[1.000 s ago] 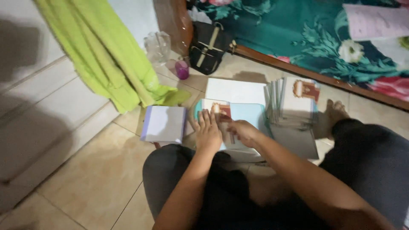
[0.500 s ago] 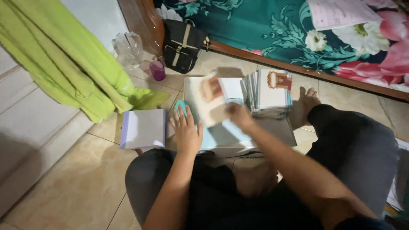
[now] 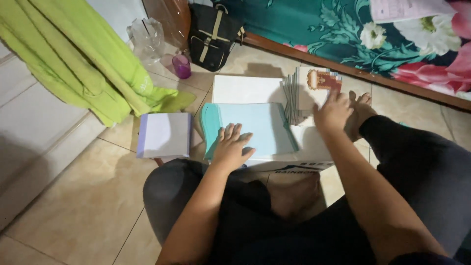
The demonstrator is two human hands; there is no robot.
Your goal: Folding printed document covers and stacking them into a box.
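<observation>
Left hand [image 3: 231, 147] flat, fingers spread, pressing the near edge of the teal paper stack [image 3: 255, 130], gripping nothing. Right hand [image 3: 333, 112] open, fingertips resting on the printed card stack [image 3: 314, 86] just beyond them.

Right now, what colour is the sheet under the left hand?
Light teal sheet, under the left hand; head view.

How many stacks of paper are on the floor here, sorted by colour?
Teal stack, under the left hand: 1
White stack: 1
Lavender-edged stack: 1
Picture-topped card stack, touched by the right hand: 1
Total: 4
</observation>
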